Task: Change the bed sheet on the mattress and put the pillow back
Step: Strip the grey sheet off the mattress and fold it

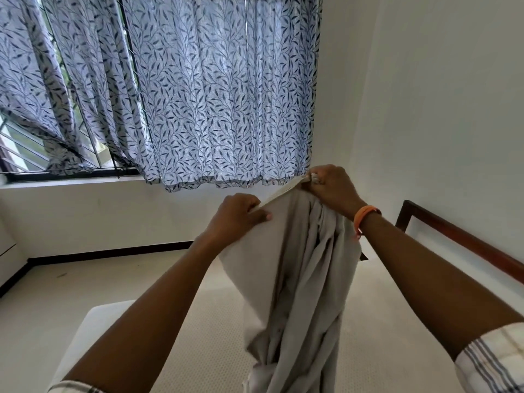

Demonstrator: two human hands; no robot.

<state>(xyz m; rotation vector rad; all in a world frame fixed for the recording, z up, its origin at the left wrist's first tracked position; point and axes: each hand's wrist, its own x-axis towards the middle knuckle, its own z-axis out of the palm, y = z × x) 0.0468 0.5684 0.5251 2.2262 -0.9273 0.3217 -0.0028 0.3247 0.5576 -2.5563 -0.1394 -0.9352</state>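
Note:
A light grey bed sheet (pixel 300 279) hangs bunched in front of me, held up by its top edge. My left hand (pixel 238 214) pinches that edge at centre frame. Higher and to the right, my right hand (pixel 331 185) grips the same edge, and the hem runs taut between the two hands. Below the hanging sheet lies the bare white mattress (pixel 204 336), its textured top uncovered. No pillow shows in this view.
A dark wooden bed frame rail (pixel 459 236) runs along the white wall on the right. A leaf-patterned curtain (pixel 215 95) covers a barred window ahead. Pale floor (pixel 71 279) with a dark skirting lies left of the mattress.

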